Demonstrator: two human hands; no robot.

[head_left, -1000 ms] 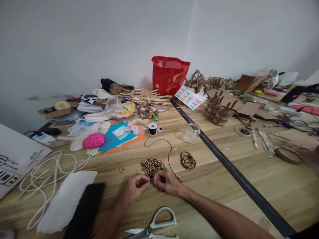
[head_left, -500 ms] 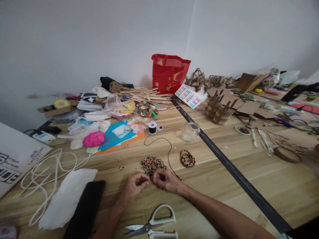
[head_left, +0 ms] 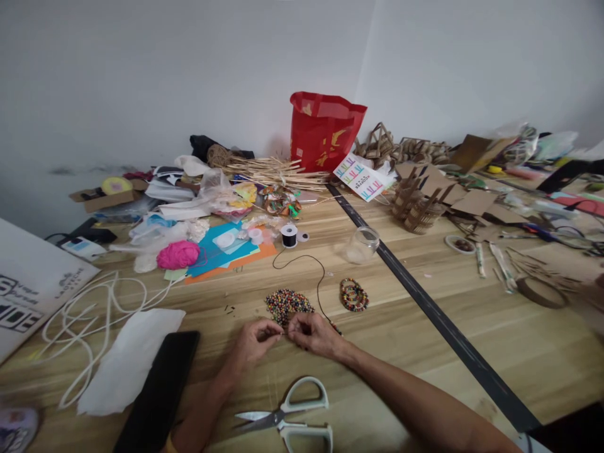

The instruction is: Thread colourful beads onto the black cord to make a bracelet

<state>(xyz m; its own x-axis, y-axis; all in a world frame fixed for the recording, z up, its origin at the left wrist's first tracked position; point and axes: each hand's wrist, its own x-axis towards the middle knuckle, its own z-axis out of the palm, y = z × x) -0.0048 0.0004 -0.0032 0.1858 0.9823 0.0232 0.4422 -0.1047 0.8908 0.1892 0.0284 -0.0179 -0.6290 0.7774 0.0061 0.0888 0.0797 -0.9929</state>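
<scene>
My left hand [head_left: 258, 340] has its thumb and forefinger pinched on something too small to make out, just in front of a pile of small multicoloured beads [head_left: 285, 304]. Fingertips almost touching it, my right hand [head_left: 315, 335] is also closed in a pinch; its contents are hidden. A thin black cord [head_left: 321, 277] runs from a spool [head_left: 289, 236] towards my right hand, with several beads threaded near the wrist [head_left: 336, 328]. Finished-looking bead bracelets [head_left: 353, 294] lie stacked to the right. White-handled scissors [head_left: 287, 412] rest open in front of me.
A black phone [head_left: 160, 384], white paper [head_left: 132, 358] and white cable [head_left: 70, 340] lie on the left. Behind the beads stand a clear jar [head_left: 362, 245] and a red bag [head_left: 325, 132]. Small woven baskets [head_left: 419, 211] and cardboard pieces crowd the right.
The view has shifted slightly, so the table things sit a little higher in the picture. Both hands keep their pinched pose, fingertips close together by the bead pile.
</scene>
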